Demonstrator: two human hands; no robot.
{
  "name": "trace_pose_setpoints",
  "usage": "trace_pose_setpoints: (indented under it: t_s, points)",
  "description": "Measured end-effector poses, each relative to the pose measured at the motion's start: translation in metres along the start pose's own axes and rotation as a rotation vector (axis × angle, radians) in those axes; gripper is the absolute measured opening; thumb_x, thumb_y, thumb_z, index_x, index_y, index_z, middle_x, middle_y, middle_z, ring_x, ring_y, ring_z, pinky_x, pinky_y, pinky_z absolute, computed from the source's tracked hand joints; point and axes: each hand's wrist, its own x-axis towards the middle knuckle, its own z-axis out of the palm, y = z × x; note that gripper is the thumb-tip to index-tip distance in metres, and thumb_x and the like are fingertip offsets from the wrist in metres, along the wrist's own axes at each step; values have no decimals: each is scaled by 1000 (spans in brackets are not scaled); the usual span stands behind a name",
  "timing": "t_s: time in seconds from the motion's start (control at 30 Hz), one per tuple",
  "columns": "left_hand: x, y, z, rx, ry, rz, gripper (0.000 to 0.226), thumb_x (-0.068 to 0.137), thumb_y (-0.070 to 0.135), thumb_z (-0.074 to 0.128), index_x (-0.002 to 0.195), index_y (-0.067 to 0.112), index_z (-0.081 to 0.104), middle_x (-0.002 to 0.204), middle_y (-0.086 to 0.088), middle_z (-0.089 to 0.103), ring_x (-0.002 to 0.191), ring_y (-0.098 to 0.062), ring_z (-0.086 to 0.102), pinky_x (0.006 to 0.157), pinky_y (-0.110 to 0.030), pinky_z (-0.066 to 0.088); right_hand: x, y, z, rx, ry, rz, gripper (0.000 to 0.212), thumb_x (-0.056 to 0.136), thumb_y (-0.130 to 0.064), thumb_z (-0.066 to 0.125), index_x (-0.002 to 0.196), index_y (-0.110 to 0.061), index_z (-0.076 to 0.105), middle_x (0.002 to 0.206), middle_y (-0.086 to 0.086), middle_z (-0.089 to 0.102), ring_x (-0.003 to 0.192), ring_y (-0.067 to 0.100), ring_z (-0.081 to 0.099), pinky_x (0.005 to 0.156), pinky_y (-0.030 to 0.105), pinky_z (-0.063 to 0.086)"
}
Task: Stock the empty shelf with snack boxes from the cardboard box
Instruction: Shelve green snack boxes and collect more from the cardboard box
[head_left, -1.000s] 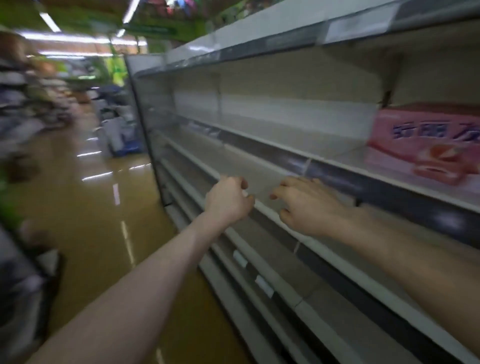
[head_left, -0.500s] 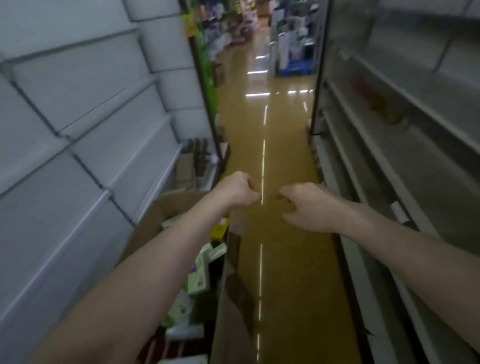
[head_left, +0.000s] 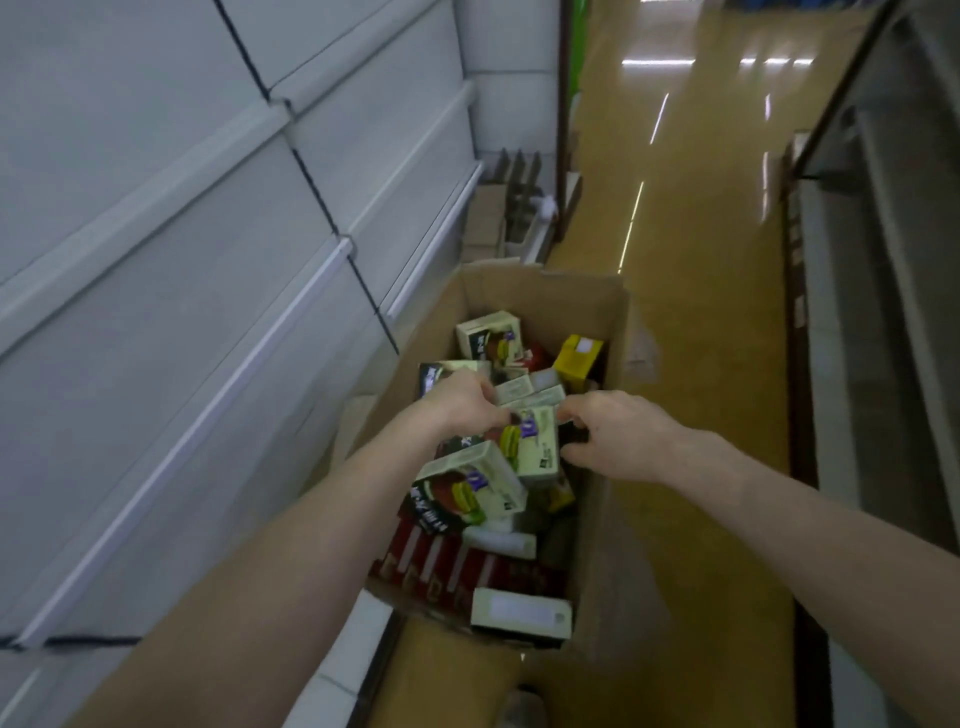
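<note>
Open cardboard box (head_left: 540, 296) stands on the aisle floor (head_left: 701, 312) beside grey shelving (head_left: 208, 260). Left hand (head_left: 462, 405) and right hand (head_left: 618, 436) reach down into it, fingers curled around opposite edges of a cream snack box (head_left: 537, 447) atop the jumbled pile.

Dim and flat overall, with white streaks of overhead glare on the glossy floor (head_left: 691, 218). Softly blurred throughout, worst along the right shelving (head_left: 893, 291). Visibly bowed at the edges by the wide lens.
</note>
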Motion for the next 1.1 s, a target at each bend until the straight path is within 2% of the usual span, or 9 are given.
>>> trace_pose_setpoints:
  t_s: [0.17,0.33,0.57,0.67,0.73,0.83,0.97,1.03,1.1]
  points:
    - [16,-73,22,-8,-28,-103,64,87,35,70,142,13,45,141,-9,49,125,-26,50,102,-36,44,34,-21,48,47,-103,2,55,92,-32,59,141,-19,38,134,7,51,116,26,53,88,38,50]
    - [27,-118,48,72,12,-101,69,84,32,72,143,19,40,142,-9,46,130,-31,40,105,-46,40,62,-34,84,126,-103,25,69,90,-25,62,148,-20,24,148,11,33,132,30,40,99,41,44]
    - [42,-141,78,148,-46,-61,87,85,35,70,153,20,19,153,-9,29,139,-32,29,111,-50,31,84,-40,114,193,-72,50,79,86,-17,64,149,-21,16,135,13,47,114,33,52,87,41,49]
    - [44,-138,84,233,-3,-41,79,87,33,68,151,23,23,145,-12,33,134,-34,32,108,-49,33,87,-40,127,197,-83,60,78,84,-17,64,148,-21,18,125,13,51,108,32,54,86,43,50]
    - [46,-137,86,258,-21,-13,63,87,33,67,143,24,39,134,-11,40,127,-32,39,104,-47,37,87,-38,133,207,-93,65,76,85,-17,64,147,-20,21,128,12,50,112,31,52,89,46,49]
    - [50,-143,88,45,-43,-2,39,85,30,72,120,20,60,116,-6,52,105,-24,55,88,-38,48,87,-28,131,162,4,105,65,87,-18,62,144,-17,29,134,12,44,121,32,44,95,46,45]
    - [43,-153,85,-309,-82,-56,22,85,20,73,104,15,62,98,-3,64,84,-13,58,64,-22,44,87,-7,119,121,234,255,57,91,-18,58,142,-12,33,141,15,33,129,36,32,99,47,38]
    - [37,-155,86,-459,-123,-112,24,85,19,73,106,12,63,99,-2,67,87,-13,64,69,-22,51,93,2,119,202,197,340,57,92,-22,57,142,-11,31,139,19,34,125,39,39,95,46,40]
    - [34,-156,87,-621,-177,-193,29,84,22,74,110,14,64,101,-6,72,91,-21,70,85,-36,57,99,6,121,381,105,424,59,93,-28,56,143,-12,28,135,19,42,119,39,46,91,42,41]
